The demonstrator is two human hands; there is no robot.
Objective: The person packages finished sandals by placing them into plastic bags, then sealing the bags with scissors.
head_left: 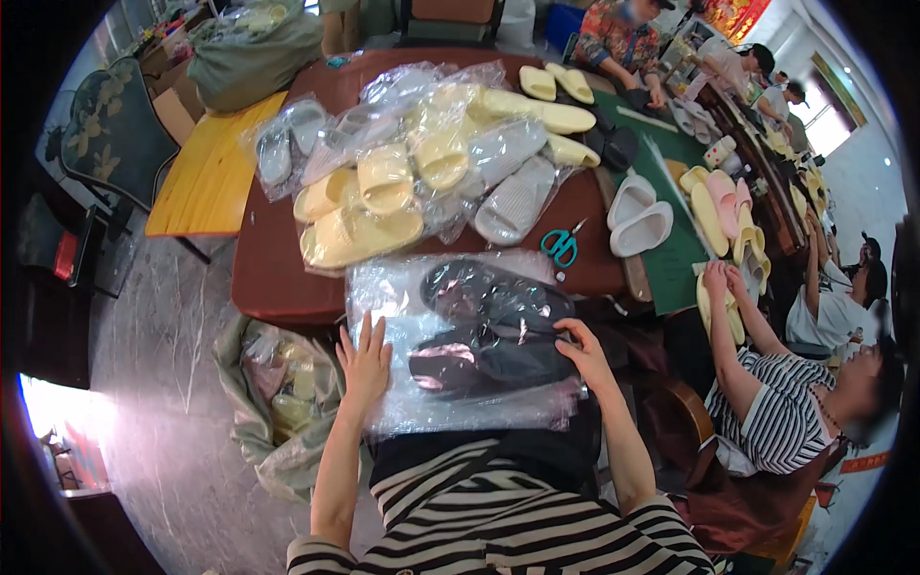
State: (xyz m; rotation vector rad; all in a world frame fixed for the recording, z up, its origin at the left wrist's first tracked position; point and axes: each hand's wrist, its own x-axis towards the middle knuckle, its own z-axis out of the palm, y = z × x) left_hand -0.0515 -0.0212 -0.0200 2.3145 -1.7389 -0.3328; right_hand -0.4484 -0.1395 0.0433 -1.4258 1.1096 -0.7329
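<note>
A pair of black slippers [494, 359] lies in a clear plastic bag, on top of a stack of clear plastic bags [393, 412] at the table's near edge, over my lap. My left hand [364, 362] rests flat on the left side of the stack, fingers apart and holding nothing. At the right end of the slippers, my right hand [586, 356] has its fingers bent around the bagged pair's edge. Just beyond the bags lie teal-handled scissors [560, 249]. A heap of bagged yellow slippers [388, 182] and bagged grey slippers [516, 201] covers the table's middle.
The dark red table [278, 278] borders a green mat [676, 273] with white slippers [637, 216]. An open sack [240, 383] of bagged slippers stands on the floor at left, near a yellow bench [206, 187]. At right a person in stripes [767, 393] handles yellow slippers; others sit farther back.
</note>
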